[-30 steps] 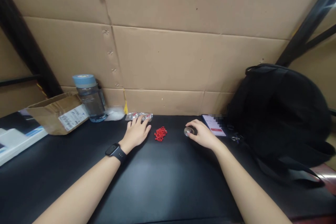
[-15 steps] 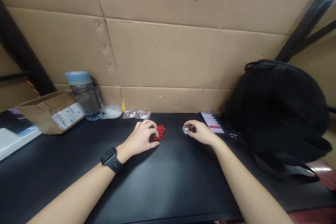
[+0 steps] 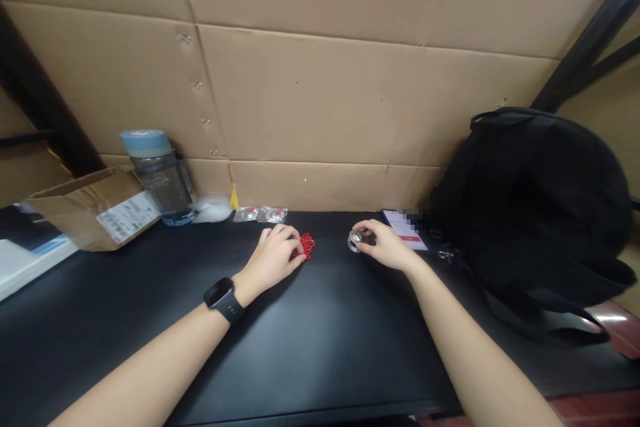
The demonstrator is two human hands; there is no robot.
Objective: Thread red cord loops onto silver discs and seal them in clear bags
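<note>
Red clips [image 3: 307, 245], a small heap, lie mid-table on our black desk [image 3: 320, 333]. Our left hand [image 3: 274, 259] curls its fingertips onto the heap, seemingly gathering it; lifting it would call for a closer pinch. At three o'clock from the clips, well apart, our right hand [image 3: 385, 248] pinches a small round metal piece [image 3: 355, 239]. Beyond, at three o'clock, lies a phone [image 3: 407, 230].

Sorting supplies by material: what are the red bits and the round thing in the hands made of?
The red pieces under the left hand: matte, uniformly bright red, probably plastic or rubber. The round object in the right hand: shiny silver-grey with highlights, probably metal.
</note>
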